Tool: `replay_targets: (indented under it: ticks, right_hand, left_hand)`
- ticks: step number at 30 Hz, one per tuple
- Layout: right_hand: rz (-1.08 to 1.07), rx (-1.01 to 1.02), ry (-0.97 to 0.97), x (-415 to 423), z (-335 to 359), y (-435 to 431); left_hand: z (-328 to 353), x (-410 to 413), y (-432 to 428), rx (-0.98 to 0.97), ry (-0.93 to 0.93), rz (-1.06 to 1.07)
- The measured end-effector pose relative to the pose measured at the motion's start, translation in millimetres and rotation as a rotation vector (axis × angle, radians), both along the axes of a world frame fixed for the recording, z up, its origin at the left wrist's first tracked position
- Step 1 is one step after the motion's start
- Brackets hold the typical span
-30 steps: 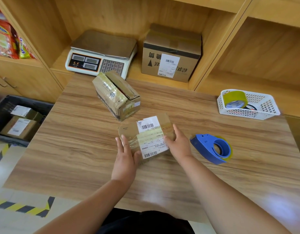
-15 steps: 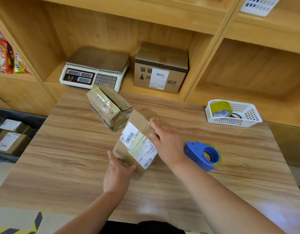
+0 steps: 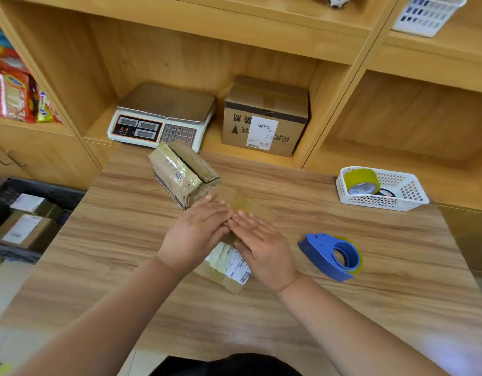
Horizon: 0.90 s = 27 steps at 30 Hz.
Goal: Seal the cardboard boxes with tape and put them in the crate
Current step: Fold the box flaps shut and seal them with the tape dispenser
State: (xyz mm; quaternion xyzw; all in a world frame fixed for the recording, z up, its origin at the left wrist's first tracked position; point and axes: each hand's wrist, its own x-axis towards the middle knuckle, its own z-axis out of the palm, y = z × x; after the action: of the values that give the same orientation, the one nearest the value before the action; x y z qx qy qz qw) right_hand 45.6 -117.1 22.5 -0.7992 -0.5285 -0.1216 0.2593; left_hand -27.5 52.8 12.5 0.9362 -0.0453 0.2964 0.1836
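While two labelled boxes (image 3: 23,229) sit in the crate (image 3: 52,187) at left, my left grip (image 3: 193,237) and right grip (image 3: 264,248) lie flat, fingers straight, pressing the small box (image 3: 230,263) mid-tabletop and clasping nothing. Judgement: tape being smoothed down, crating not yet done. The second box (image 3: 180,172), just on the far side, likely waits too.

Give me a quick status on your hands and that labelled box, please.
Left hand and right hand flat, pressing on the labelled box. Tape dispenser lying at right, untouched. Second box close behind; nothing blocking.

Five cardboard boxes (image 3: 184,175), two baskets (image 3: 383,204), one scale (image 3: 164,118), one tape dispenser (image 3: 322,253), one crate (image 3: 52,189)
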Motion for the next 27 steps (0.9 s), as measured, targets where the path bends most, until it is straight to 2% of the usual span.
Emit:
replay_targets:
  ticks: [6,10,18,21,27]
  right_hand:
    - [0.06,-0.158,0.052,9,5,-11]
    - [0.024,-0.315,0.071,8,10,-13]
    - [-0.122,-0.562,0.154,10,33,-6]
    - [-0.159,-0.6,0.243,10,35,-5]
    - [-0.145,-0.568,0.177,-1,35,-13]
  left_hand:
    - [-5,-11,-3,-0.029,-0.029,0.022]
    - [-1,-14,-5,-0.046,-0.005,0.019]
    - [7,-13,-11,0.118,0.071,0.012]
    - [6,-16,-11,0.11,0.041,-0.002]
    - [-3,-30,-18,0.1,-0.036,0.007]
